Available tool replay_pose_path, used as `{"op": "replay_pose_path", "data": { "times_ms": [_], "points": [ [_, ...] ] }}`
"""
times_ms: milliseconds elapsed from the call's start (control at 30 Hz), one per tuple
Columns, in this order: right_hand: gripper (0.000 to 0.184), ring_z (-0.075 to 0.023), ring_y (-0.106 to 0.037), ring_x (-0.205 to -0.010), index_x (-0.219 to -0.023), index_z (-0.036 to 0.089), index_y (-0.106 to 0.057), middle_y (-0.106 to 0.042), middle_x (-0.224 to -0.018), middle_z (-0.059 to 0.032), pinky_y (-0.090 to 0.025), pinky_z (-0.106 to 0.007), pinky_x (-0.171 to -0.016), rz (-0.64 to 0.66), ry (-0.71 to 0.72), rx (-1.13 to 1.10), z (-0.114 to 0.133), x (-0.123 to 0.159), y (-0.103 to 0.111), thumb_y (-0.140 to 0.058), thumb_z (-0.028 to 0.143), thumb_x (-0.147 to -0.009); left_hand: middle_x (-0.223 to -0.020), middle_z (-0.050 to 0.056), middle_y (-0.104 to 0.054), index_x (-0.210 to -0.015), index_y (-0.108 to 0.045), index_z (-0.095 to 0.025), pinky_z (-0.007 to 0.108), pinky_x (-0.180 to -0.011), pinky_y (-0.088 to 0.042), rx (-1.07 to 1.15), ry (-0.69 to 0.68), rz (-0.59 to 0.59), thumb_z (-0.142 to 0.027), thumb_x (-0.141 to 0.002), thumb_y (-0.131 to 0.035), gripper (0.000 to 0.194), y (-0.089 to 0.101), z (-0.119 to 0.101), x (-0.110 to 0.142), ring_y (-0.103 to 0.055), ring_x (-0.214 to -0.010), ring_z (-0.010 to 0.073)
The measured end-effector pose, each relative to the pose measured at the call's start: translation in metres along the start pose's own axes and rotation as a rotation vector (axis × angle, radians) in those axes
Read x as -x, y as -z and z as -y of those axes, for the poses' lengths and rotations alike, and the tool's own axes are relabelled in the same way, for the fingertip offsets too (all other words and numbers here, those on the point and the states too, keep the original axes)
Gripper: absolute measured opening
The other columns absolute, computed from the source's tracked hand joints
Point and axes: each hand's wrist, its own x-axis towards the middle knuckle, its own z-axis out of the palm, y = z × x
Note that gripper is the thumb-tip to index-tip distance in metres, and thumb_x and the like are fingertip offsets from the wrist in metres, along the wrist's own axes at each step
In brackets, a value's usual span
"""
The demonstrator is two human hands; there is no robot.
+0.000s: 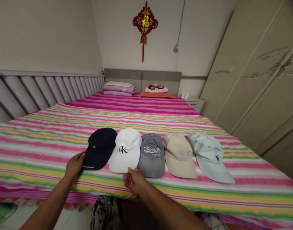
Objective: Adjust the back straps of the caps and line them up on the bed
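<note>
Several baseball caps lie side by side in a row on the striped bedspread (65, 127). At the left end is a navy cap (100, 148); my left hand (75, 164) is closed on the left edge of its brim, fingertips partly hidden. Beside it is a white cap (126, 147) with black letters on the front. My right hand (135, 180) pinches the front edge of that brim, thumb on top and fingers curled below. To the right follow a grey cap (152, 164) with white lettering, a beige cap (180, 156) and a pale mint cap (209, 156).
Folded purple bedding (119, 89) and a pink and orange stack (156, 92) rest near the headboard (158, 76). A slatted rail (45, 89) runs along the left. A nightstand (194, 103) and a tall wardrobe (254, 73) stand on the right.
</note>
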Motion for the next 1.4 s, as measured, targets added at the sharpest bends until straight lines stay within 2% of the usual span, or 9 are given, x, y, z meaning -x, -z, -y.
{"op": "replay_pose_path", "data": {
  "times_ms": [167,367,433,533,600,733,833,1067,1400],
  "points": [
    [0.038,-0.0065,-0.046,-0.031,-0.062,0.012,-0.051,-0.054,-0.042,-0.0004,-0.036,-0.015,-0.033,-0.047,-0.006,-0.010,-0.005,0.022,0.001,-0.033,0.027,-0.092,-0.068,0.004,-0.064,-0.069,-0.063,-0.020,0.033,-0.079,-0.041,-0.214,-0.247,0.081,-0.021,-0.057,-0.064,0.012,-0.009,-0.008,0.016,-0.056,-0.091,0.0317],
    [0.025,-0.0087,-0.055,-0.037,-0.068,0.012,-0.052,-0.061,-0.048,-0.0050,-0.041,-0.015,-0.037,-0.115,0.090,-0.086,-0.005,0.066,0.038,-0.042,0.024,-0.088,-0.082,0.006,-0.060,-0.078,-0.062,-0.019,0.032,-0.086,-0.038,-0.153,-0.408,-0.155,-0.019,-0.060,-0.064,0.018,-0.013,0.002,0.083,-0.051,-0.097,0.0267],
    [0.022,-0.0076,-0.054,-0.037,-0.069,0.012,-0.052,-0.061,-0.048,-0.0042,-0.042,-0.014,-0.038,-0.151,0.135,-0.118,-0.002,0.077,0.055,-0.045,0.022,-0.088,-0.075,0.003,-0.060,-0.079,-0.062,-0.020,0.027,-0.070,-0.044,-0.087,-0.289,-0.078,-0.021,-0.063,-0.064,0.016,-0.019,0.014,0.115,-0.056,-0.078,0.0205],
    [0.020,-0.0067,-0.053,-0.037,-0.069,0.012,-0.052,-0.061,-0.048,-0.0032,-0.042,-0.014,-0.037,-0.197,0.187,-0.166,0.007,0.083,0.072,-0.048,0.021,-0.086,-0.061,0.002,-0.060,-0.075,-0.059,-0.016,0.021,-0.044,-0.040,0.135,0.155,0.220,-0.024,-0.070,-0.060,0.009,-0.036,0.029,0.155,-0.054,-0.051,0.0133],
    [0.021,-0.0064,-0.053,-0.035,-0.066,0.012,-0.052,-0.061,-0.047,-0.0022,-0.042,-0.014,-0.036,-0.225,0.206,-0.195,0.014,0.081,0.077,-0.051,0.022,-0.084,-0.065,0.005,-0.063,-0.083,-0.058,-0.014,0.019,-0.041,-0.039,0.294,0.400,0.367,-0.027,-0.075,-0.057,0.015,-0.049,0.031,0.171,-0.056,-0.047,0.0118],
    [0.023,-0.0050,-0.049,-0.032,-0.062,0.013,-0.049,-0.058,-0.044,0.0002,-0.040,-0.013,-0.033,-0.263,0.255,-0.239,0.026,0.073,0.080,-0.051,0.018,-0.084,-0.065,0.007,-0.065,-0.079,-0.053,-0.013,0.018,-0.039,-0.043,0.566,0.608,0.424,-0.024,-0.079,-0.055,0.012,-0.070,0.021,0.174,-0.057,-0.044,0.0104],
    [0.023,-0.0053,-0.050,-0.034,-0.061,0.014,-0.048,-0.058,-0.044,0.0004,-0.042,-0.012,-0.034,-0.263,0.330,-0.254,0.028,0.071,0.084,-0.050,0.016,-0.085,-0.058,0.005,-0.063,-0.070,-0.048,-0.013,0.016,-0.036,-0.042,0.631,0.645,0.403,-0.017,-0.079,-0.054,0.011,-0.082,0.015,0.171,-0.056,-0.041,0.0094],
    [0.022,-0.0059,-0.052,-0.035,-0.061,0.015,-0.047,-0.058,-0.045,0.0005,-0.044,-0.012,-0.036,-0.243,0.412,-0.264,0.024,0.071,0.096,-0.055,0.014,-0.081,-0.055,0.004,-0.061,-0.063,-0.050,-0.014,0.017,-0.040,-0.043,0.535,0.512,0.378,-0.019,-0.078,-0.054,0.016,-0.099,0.018,0.185,-0.058,-0.044,0.0105],
    [0.016,-0.0071,-0.054,-0.039,-0.065,0.015,-0.049,-0.062,-0.049,-0.0010,-0.045,-0.014,-0.037,-0.225,0.429,-0.237,0.021,0.069,0.103,-0.060,0.014,-0.077,-0.049,0.007,-0.059,-0.059,-0.055,-0.014,0.022,-0.036,-0.040,0.438,0.471,0.423,-0.028,-0.068,-0.065,0.020,-0.084,0.020,0.180,-0.054,-0.038,0.0149]
  ]
}}
